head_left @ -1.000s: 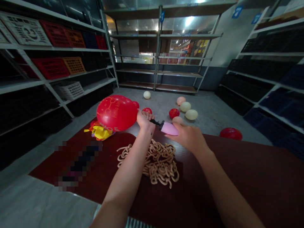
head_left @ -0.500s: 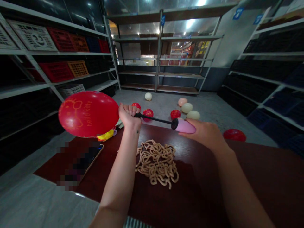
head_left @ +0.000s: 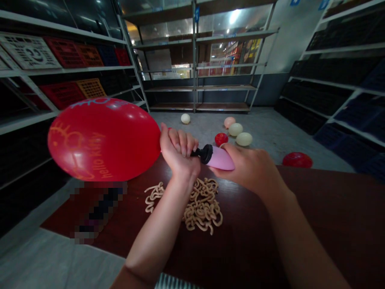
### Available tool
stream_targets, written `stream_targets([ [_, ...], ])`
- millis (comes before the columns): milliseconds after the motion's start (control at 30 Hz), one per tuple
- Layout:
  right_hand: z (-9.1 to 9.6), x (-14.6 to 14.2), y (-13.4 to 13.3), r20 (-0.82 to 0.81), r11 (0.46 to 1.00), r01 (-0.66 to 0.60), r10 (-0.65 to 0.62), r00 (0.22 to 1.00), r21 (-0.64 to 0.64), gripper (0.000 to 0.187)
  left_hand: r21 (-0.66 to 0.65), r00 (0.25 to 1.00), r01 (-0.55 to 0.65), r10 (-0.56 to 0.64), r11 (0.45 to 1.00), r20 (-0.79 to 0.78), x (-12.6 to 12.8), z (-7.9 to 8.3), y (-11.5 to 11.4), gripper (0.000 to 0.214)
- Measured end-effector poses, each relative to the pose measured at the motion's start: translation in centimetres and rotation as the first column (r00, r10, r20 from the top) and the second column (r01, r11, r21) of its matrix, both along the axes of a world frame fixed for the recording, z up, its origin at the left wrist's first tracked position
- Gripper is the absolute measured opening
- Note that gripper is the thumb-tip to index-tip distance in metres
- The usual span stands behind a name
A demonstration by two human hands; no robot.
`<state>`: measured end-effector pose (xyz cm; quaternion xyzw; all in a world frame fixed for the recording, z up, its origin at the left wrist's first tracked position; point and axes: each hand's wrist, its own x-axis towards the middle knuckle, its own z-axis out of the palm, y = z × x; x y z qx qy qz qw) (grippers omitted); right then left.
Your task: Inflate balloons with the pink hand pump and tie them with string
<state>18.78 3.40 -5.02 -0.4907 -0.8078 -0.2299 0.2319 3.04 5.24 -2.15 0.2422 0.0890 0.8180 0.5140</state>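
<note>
Over table (head_left: 240,249), red balloon (head_left: 105,138): likely light, fragile; best held by neck.
Left hand (head_left: 179,151): curled at neck.
Right hand (head_left: 252,170): gripping pump (head_left: 221,158).

2 hands (head_left: 179,154) (head_left: 252,166), 1 pump (head_left: 221,159), at least 7 balloons (head_left: 105,140)

Red balloon (head_left: 104,140) larger, pink pump (head_left: 220,159) short again.
</note>
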Motion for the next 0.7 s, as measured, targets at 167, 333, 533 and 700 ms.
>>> stream_targets([
  [167,-1.2,-0.7,1.0,0.027,0.997,0.018,-0.016,1.0,-0.069,0.042,-0.076,1.0,0.007,-0.006,0.997,0.02,0.1,-1.5,1.7,0.059],
  [333,-2.8,-1.4,2.0,0.064,0.978,0.093,-0.082,0.995,-0.188,0.033,-0.268,0.995,0.047,-0.021,0.962,0.099,-0.9,-4.0,5.1,0.053],
  [533,-4.6,-1.1,3.7,0.057,0.94,0.131,-0.119,0.991,-0.315,0.031,-0.347,0.985,0.027,0.033,0.938,0.167,-3.0,-4.8,6.8,0.048],
  [700,-5.9,0.6,5.0,-0.012,0.953,0.108,-0.116,0.993,-0.283,0.04,-0.281,0.975,-0.115,0.162,0.953,0.149,-5.8,-3.7,6.6,0.05],
])
